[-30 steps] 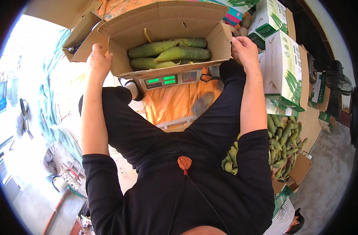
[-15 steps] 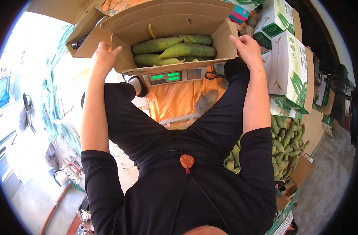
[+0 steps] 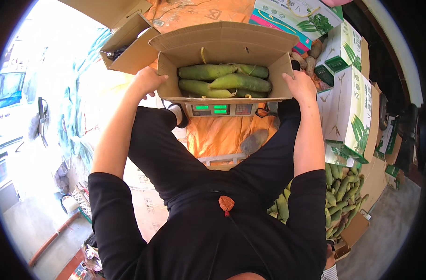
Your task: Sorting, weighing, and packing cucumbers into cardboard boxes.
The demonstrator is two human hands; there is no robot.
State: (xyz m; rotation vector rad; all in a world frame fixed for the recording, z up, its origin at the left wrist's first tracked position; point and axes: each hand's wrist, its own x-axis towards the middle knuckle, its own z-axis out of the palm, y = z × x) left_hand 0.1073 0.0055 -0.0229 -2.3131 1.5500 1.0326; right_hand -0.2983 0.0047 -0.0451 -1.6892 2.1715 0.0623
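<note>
Left hand (image 3: 146, 80) pressed flat on the left wall of the open brown cardboard box (image 3: 224, 44), fingers spread along the card, thumb side hard to make out. Box sitting between both hands, right on top of the grey weighing scale with green lit numbers (image 3: 221, 109), at the far side of the knees. Inside, long green gourds (image 3: 224, 80) lying left to right, long way across the box. Right hand (image 3: 300, 85) on the right wall, fingers curled round the edge, tips hidden inside. Both hands just as close. Underside of the box and most of the scale hidden. Further right, white and green cartons (image 3: 350, 100) stacked up, a heap of green gourds (image 3: 341, 198) cut off near the right knee.
</note>
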